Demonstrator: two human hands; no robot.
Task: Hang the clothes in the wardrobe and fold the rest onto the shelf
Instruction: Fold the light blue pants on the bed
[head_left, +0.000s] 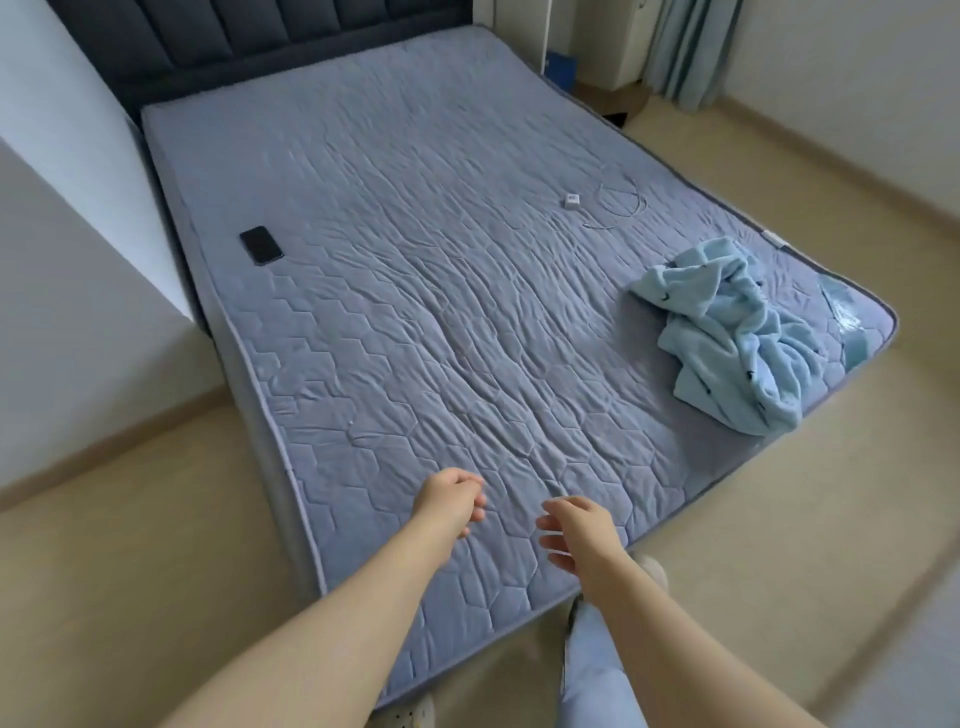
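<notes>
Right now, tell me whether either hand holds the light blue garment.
No, the left hand and right hand hang empty over the mattress while the light blue garment lies crumpled apart from them.

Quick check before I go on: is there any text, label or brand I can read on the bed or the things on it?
None is readable.
On the white charger: a grey mark, too small.
On the mattress tag: blurred.
On the light blue garment: small dark marks, not legible.
</notes>
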